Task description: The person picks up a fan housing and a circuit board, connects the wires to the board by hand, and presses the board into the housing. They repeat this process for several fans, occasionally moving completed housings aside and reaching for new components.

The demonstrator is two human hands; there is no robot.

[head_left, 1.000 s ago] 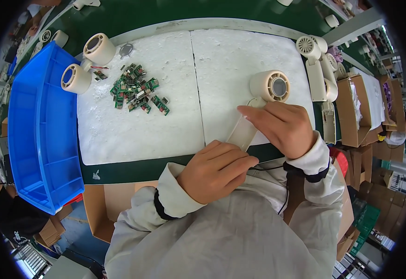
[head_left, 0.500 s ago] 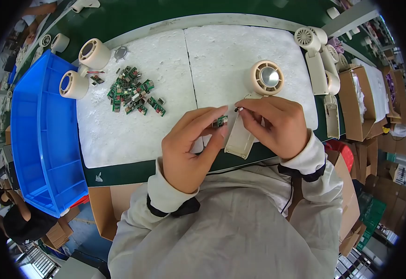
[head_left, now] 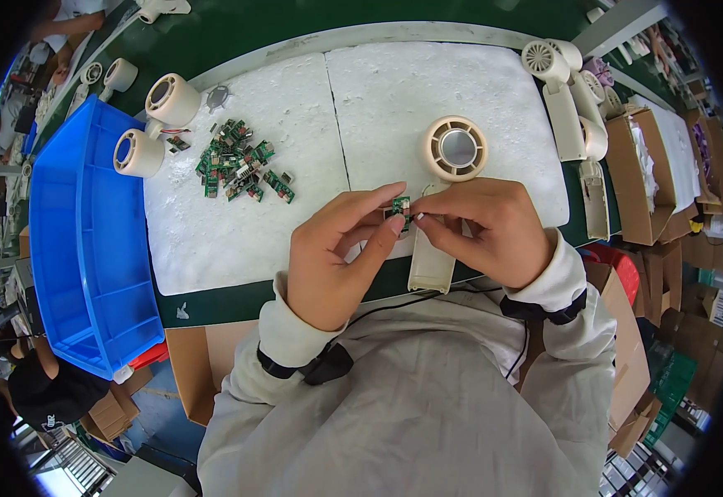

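Between the thumb and fingers of my left hand (head_left: 332, 253) is a small green circuit board (head_left: 402, 207), turned on edge. My right hand (head_left: 490, 228) pinches a small dark-and-white connector (head_left: 418, 217) right at the board's side; whether it is plugged in I cannot tell. Below both hands lies a cream handheld fan, its round head (head_left: 457, 149) beyond my right fingers and its open handle shell (head_left: 432, 269) pointing toward me. My right hand covers the middle of that handle. A pile of green circuit boards (head_left: 233, 161) rests to the left on the white foam mat (head_left: 287, 248).
A blue divided bin (head_left: 96, 240) stands at the left edge. Two cream fan heads (head_left: 171, 99) sit at the mat's far left corner. Several fan bodies (head_left: 564, 120) and an open cardboard box (head_left: 639, 178) line the right side. Another person (head_left: 50, 381) is at lower left.
My hands have come together, bringing the connector against the circuit board, which has turned more upright. The fan has shifted, its head slightly left and its handle nearer to me.
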